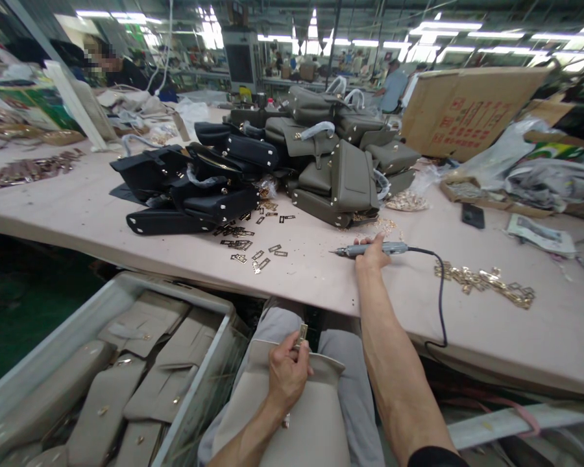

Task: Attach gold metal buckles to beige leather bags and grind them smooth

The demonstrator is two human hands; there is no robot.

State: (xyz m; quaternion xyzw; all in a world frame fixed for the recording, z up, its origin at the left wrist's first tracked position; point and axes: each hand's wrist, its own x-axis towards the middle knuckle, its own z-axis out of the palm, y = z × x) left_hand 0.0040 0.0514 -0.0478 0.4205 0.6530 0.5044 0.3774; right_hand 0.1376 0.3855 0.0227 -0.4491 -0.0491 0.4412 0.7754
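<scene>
At the lower centre of the frame, we have a beige bag lying across the lap, its flap edge turned toward the table. Our left hand pinches a small metal plate between thumb and fingers, just above that edge; whether plate and flap touch, we cannot tell. Right of centre, our right hand grips a grey electric driver over the tabletop, its tip pointing left and its cord curving down off the table edge.

We judge the step in hand to be readying plate and driver together. The next move seems to call for a firm hold on the driver, slack in the cord, and the plate kept square to the flap.

Loose plates lie mid-frame in front of dark bags, and brassy pieces are spread at the right. At the lower left, a plastic crate holds more beige bags.
</scene>
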